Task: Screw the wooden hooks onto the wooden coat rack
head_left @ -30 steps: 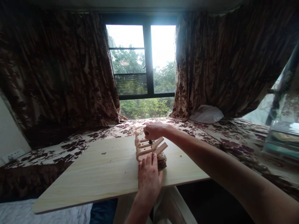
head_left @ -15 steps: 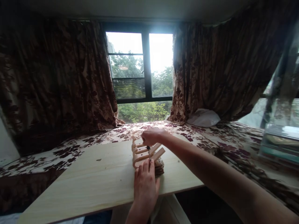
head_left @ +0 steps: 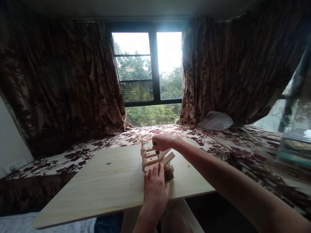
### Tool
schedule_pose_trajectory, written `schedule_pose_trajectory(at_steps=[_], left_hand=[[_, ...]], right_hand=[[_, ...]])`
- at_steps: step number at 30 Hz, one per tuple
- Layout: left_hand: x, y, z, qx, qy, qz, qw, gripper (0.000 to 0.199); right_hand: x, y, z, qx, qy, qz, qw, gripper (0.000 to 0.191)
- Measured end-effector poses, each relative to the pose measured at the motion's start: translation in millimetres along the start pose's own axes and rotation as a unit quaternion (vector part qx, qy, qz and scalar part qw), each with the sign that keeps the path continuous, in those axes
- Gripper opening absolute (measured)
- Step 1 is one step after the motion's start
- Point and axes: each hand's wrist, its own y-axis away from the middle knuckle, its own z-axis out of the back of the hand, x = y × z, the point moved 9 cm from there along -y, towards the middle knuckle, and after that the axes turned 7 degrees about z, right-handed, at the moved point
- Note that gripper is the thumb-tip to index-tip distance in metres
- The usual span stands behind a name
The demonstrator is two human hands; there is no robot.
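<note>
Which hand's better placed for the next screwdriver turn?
Likely the right hand: it grips the screwdriver from above by the handle. The left hand is down by the wooden slats, fingers near the shaft's lower end.

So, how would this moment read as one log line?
right hand: gripping screwdriver | left hand: at screwdriver's lower end | wooden rack: on table | screwdriver tip: hidden

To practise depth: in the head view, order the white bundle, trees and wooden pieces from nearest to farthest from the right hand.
1. Wooden pieces: on the table, by the right hand.
2. White bundle: beyond the table, rightward.
3. Trees: outside the window.
</note>
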Motion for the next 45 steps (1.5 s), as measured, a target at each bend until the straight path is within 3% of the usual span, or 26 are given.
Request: schedule_pose_trajectory(at_steps=[19, 32, 40, 45], left_hand=[[0.4, 1.9, -2.6, 0.003, -0.006, -0.008, 1.0, 0.061], [-3.1, 3.7, -1.0, -0.001, -0.013, -0.022, 1.0, 0.062], [-3.6, 4.3, -4.3, 0.007, -0.016, -0.028, 0.999, 0.064], [-0.7, 2.0, -4.8, 0.005, -0.017, -0.028, 0.999, 0.064]], right_hand=[[-4.3, -3.8, 0.7, -0.061, -0.001, -0.051, 0.997, 0.029], [-31.0, 1.4, -18.1, -0.195, -0.015, -0.133, 0.972, 0.029], [-11.6, 18.9, -16.3, -0.227, -0.02, -0.117, 0.967, 0.03], [-7.5, 16.5, -13.3, -0.212, -0.014, -0.113, 0.971, 0.03]])
